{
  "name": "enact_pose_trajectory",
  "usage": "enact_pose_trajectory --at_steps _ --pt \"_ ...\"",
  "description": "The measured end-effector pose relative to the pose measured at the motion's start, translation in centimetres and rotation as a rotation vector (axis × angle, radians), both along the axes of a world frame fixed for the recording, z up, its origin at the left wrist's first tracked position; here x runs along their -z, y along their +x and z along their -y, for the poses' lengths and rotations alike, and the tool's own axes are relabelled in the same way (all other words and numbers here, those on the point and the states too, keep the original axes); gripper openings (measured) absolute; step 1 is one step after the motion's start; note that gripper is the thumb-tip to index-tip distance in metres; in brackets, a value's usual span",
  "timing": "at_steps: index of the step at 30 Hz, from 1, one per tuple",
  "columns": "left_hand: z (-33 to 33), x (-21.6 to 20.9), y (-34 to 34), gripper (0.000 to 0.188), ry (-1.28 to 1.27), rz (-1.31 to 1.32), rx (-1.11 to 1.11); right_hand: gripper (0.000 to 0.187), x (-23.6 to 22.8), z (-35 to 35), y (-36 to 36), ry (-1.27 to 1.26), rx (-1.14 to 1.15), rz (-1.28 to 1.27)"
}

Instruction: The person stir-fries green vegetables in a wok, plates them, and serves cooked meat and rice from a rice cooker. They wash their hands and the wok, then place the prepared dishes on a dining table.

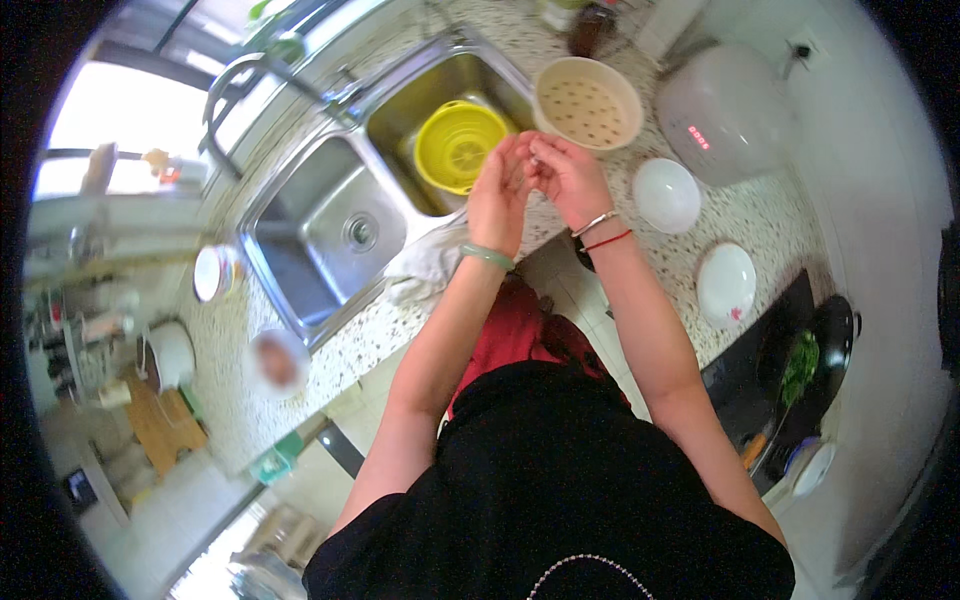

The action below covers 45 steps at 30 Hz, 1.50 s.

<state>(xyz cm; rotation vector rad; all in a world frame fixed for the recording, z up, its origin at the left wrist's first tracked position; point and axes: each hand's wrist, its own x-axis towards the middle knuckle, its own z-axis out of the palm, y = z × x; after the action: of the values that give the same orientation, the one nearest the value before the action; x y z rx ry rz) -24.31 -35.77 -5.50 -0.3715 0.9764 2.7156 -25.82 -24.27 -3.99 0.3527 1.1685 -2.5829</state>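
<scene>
My left hand, with a pale green bangle at its wrist, is raised over the counter's front edge beside the sink. Its fingers are extended and slightly cupped, with nothing visible in them. Against its fingertips is my right hand, which wears a silver bangle and a red cord. The right fingers are curled together; whatever they hold, if anything, is too small to make out. Just left of the hands, a yellow colander sits in the right sink basin. A cream basket with holes stands on the counter just beyond my right hand.
A double steel sink with a curved faucet lies left; a cloth drapes its front edge. On the right are a white bowl, a white plate, a rice cooker and a wok with greens.
</scene>
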Motion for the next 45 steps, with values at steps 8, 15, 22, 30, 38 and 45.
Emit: enact_pose_trajectory --at_steps 8,15,22,30,38,45 --pt "15.4 0.6 0.5 0.037 0.141 0.103 -0.491 0.031 1.2 17.2 -3.8 -0.037 -0.426 0.108" --pt "25.7 0.9 -3.2 0.034 0.259 0.093 -0.607 0.027 2.8 26.2 -15.0 0.034 -0.377 0.151" --pt "31.4 2.9 -4.8 0.031 0.394 0.152 -0.593 0.028 6.2 29.9 -25.1 0.31 -0.267 0.271" --pt "34.1 5.2 -5.2 0.033 0.367 0.243 -0.604 0.026 8.4 28.9 -27.4 0.405 -0.157 0.293" --pt "34.8 7.3 -3.3 0.035 -0.062 0.266 -0.724 0.032 6.2 38.7 -8.6 -0.038 -0.471 0.277" --pt "31.3 6.6 -1.3 0.041 -1.008 -0.059 -0.518 0.05 11.9 40.5 -6.7 -0.025 -0.526 0.34"
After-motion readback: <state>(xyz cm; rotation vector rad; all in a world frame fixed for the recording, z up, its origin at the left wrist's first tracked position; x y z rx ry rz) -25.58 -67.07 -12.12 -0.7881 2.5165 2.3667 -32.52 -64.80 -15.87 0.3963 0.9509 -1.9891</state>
